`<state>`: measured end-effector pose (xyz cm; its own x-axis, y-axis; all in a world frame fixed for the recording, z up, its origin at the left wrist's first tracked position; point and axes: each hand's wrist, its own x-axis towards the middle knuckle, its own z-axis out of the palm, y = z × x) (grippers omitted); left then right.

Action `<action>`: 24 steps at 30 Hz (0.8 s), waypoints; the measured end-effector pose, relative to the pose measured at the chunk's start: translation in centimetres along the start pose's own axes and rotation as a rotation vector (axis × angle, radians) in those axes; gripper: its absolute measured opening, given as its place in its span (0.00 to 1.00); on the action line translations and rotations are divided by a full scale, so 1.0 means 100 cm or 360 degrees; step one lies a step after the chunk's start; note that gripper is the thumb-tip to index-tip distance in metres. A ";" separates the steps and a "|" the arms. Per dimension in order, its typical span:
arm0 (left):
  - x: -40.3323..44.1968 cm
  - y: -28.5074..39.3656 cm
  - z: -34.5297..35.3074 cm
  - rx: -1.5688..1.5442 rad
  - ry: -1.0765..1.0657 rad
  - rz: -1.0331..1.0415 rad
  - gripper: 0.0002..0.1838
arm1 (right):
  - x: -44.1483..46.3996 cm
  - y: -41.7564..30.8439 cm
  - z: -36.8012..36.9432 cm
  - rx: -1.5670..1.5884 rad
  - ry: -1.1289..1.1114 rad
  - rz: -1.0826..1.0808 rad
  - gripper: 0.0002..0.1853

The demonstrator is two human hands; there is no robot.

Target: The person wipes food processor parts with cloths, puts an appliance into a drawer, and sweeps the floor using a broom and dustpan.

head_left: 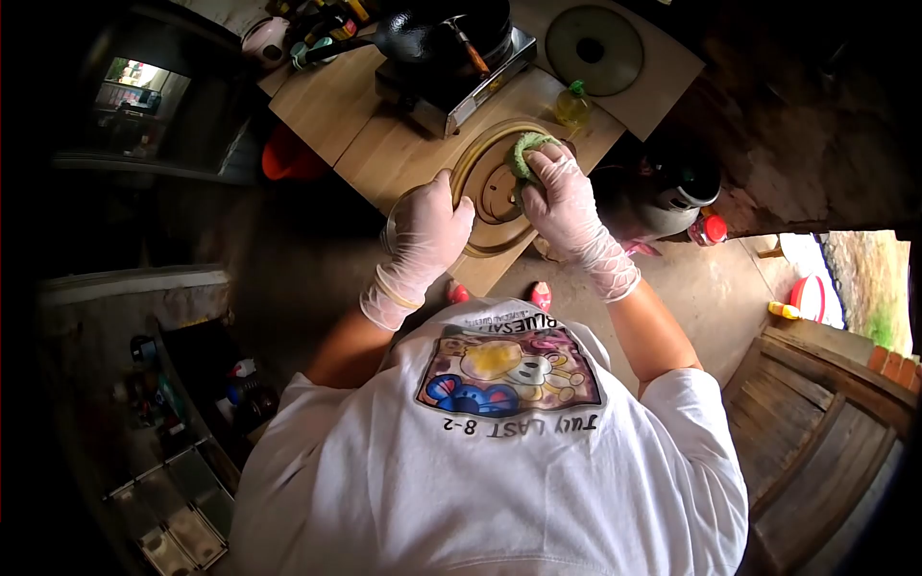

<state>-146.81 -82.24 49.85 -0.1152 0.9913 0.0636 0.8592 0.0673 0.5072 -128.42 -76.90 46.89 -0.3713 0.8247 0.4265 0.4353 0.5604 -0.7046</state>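
Note:
In front of me is a round, rimmed, yellowish disc (477, 180), like a lid or shallow tray, tilted above the table's near corner. My left hand (430, 226), in a thin whitish glove, is closed on the disc's left rim with the thumb on the near face. A green cloth (528, 154), bunched up, is pressed against the disc's upper right part. My right hand (559, 192), gloved too, is closed around that cloth. Whether the right fingers also touch the rim is hidden.
A dark wok (408, 38) sits on a portable stove (456, 110) on the wooden table (355, 125). Right of it are a glass pan lid (595, 43) and a green-capped bottle (572, 106). A gas cylinder (663, 216) stands at right, near a wooden door (807, 422).

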 end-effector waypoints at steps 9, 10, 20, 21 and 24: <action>-0.001 -0.045 0.015 -0.0386 -0.0026 -0.0068 0.11 | -0.010 -0.001 0.011 0.0478 -0.0320 -0.0220 0.10; -0.002 -0.068 0.019 -0.0481 0.0060 -0.0092 0.10 | -0.012 0.003 0.008 0.0688 -0.0261 -0.0018 0.07; -0.047 -0.268 0.064 -0.1438 -0.0369 -0.0906 0.10 | -0.093 0.083 -0.022 0.1968 0.0211 0.1397 0.16; -0.046 -0.281 0.068 -0.1348 -0.0432 -0.0889 0.10 | -0.098 0.084 -0.019 0.1964 0.0225 0.1422 0.15; -0.034 -0.293 0.071 -0.0898 -0.0642 -0.0839 0.15 | -0.105 0.078 -0.016 0.1881 0.0159 0.1501 0.15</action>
<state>-168.06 -86.81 28.67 -0.1512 0.8183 -0.5546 0.3561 0.5684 0.7416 -119.81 -81.08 37.83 -0.2642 0.8654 -0.4258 -0.4317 -0.5009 -0.7502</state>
